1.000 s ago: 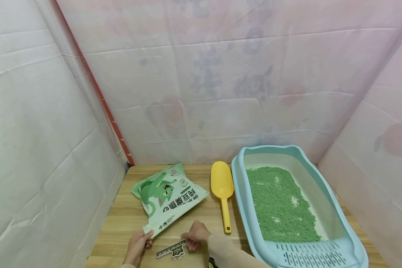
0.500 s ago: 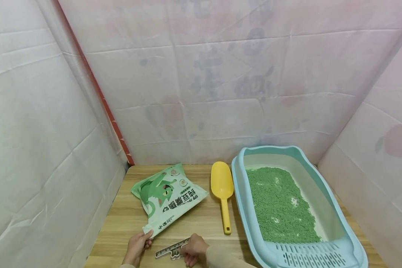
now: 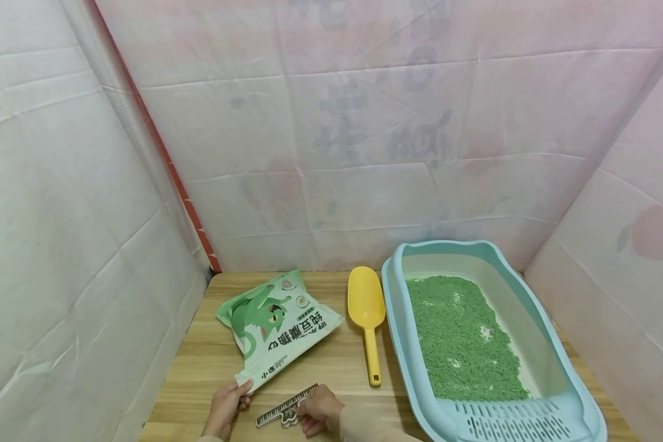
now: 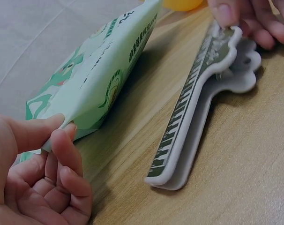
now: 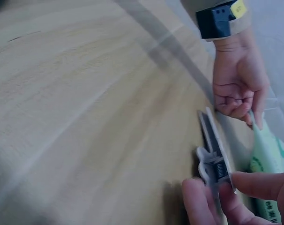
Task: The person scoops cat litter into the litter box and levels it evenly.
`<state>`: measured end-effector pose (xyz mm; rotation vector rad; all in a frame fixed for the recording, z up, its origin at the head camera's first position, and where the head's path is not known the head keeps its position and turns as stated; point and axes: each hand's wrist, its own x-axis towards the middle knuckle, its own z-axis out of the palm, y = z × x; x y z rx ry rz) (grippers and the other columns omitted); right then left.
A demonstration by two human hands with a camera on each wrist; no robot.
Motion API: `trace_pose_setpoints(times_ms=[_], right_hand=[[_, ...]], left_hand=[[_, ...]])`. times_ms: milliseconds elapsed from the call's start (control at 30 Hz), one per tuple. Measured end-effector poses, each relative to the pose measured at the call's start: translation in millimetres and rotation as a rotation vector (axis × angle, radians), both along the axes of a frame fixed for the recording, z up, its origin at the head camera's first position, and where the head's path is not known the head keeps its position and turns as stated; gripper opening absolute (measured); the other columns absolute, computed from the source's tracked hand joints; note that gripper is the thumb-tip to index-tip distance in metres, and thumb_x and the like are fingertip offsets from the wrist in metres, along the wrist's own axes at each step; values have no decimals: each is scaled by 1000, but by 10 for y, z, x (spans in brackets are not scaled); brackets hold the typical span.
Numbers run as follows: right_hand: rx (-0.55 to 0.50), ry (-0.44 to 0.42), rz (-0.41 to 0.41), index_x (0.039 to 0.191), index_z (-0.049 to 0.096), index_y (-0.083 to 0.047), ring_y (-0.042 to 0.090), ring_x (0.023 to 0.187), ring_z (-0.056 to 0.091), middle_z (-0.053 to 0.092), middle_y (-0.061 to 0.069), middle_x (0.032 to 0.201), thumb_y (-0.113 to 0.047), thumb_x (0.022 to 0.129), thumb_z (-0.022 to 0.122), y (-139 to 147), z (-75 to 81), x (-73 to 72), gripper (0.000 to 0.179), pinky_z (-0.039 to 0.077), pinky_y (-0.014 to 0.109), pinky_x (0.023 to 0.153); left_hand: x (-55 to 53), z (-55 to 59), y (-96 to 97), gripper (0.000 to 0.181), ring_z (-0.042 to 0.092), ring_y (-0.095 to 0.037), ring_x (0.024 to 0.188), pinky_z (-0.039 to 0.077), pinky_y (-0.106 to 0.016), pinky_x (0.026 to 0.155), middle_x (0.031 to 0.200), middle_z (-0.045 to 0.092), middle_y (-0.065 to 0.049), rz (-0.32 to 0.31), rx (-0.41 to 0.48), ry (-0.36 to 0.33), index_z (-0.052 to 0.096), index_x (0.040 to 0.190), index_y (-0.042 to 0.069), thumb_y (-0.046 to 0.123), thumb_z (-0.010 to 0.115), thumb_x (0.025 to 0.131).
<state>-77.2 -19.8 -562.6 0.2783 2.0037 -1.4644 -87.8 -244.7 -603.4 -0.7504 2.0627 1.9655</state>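
Observation:
A green and white bag of cat litter [image 3: 279,328] lies on the wooden table. My left hand [image 3: 226,408] pinches its near corner between thumb and forefinger; in the left wrist view, the other fingers curl beneath that pinched corner [image 4: 57,131]. To the right, my right hand [image 3: 321,410] holds a piano-key-patterned bag clip [image 3: 284,410] by its scalloped handle end. The clip's long jaws point toward the left hand and lie apart from the bag. A spring [image 5: 220,169] shows between the two halves of the clip in the right wrist view.
A yellow scoop [image 3: 367,304] lies between the bag and a light-blue litter box [image 3: 398,344] with green pellets in it. White sheeting [image 3: 309,202] walls the table's back and sides.
My right hand has shifted slightly down from the clip's right end to its handle and now grips it. The clip has turned a little. The left hand and the bag look unmoved.

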Motion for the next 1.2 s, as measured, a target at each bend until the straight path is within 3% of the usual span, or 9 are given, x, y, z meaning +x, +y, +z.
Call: trace_pose_setpoints(times_ms=[100, 233, 500, 700, 867, 1033, 1200], right_hand=[[-20, 25, -4, 69, 62, 0, 7, 44, 51, 51, -1, 53, 2, 81, 62, -4, 44, -28, 12, 58, 30, 54], [-76, 64, -11, 74, 57, -2, 10, 50, 56, 57, 2, 61, 3, 82, 57, 6, 70, -89, 10, 58, 32, 57], [-174, 172, -93, 88, 42, -4, 8, 49, 52, 51, 1, 67, 2, 84, 53, 41, 7, -179, 12, 57, 29, 53], [-217, 90, -163, 95, 58, 7, 8, 59, 56, 56, 1, 69, -1, 82, 60, 88, -58, -251, 15, 59, 29, 63], [-290, 8, -225, 92, 65, 8, 8, 60, 61, 60, 0, 68, -5, 85, 64, 137, -117, -311, 15, 60, 30, 68], [-339, 2, -255, 95, 63, 12, 10, 60, 63, 61, 1, 67, -4, 88, 61, 189, -158, -366, 18, 60, 30, 69], [-356, 6, -245, 95, 64, 14, 7, 56, 59, 60, -1, 64, -3, 89, 60, 230, -180, -428, 19, 56, 23, 62]], left_hand=[[-6, -12, -4, 22, 50, -4, 55, 43, -18, 54, 56, 53, 6, 0, 0, -5, 65, 75, 4, 22, 66, 88], [-9, -23, -4, 22, 50, -4, 55, 43, -18, 53, 57, 53, 6, 4, 0, -6, 65, 76, 4, 22, 66, 89], [1, -21, 0, 21, 50, -3, 55, 42, -17, 53, 57, 52, 7, 2, -6, 3, 64, 73, 5, 21, 66, 88], [8, -14, 0, 21, 49, -3, 55, 42, -16, 53, 57, 52, 7, -1, -8, 9, 65, 74, 5, 20, 66, 88], [5, -8, 7, 20, 49, -3, 54, 42, -16, 54, 57, 52, 8, -2, -12, 11, 64, 73, 6, 19, 66, 88], [1, 12, -1, 22, 50, -3, 56, 42, -16, 54, 57, 53, 8, -4, -19, -10, 65, 74, 5, 22, 66, 88], [-3, 24, 0, 24, 50, -4, 56, 42, -17, 55, 57, 54, 8, -3, -20, -26, 65, 76, 4, 24, 66, 88]])
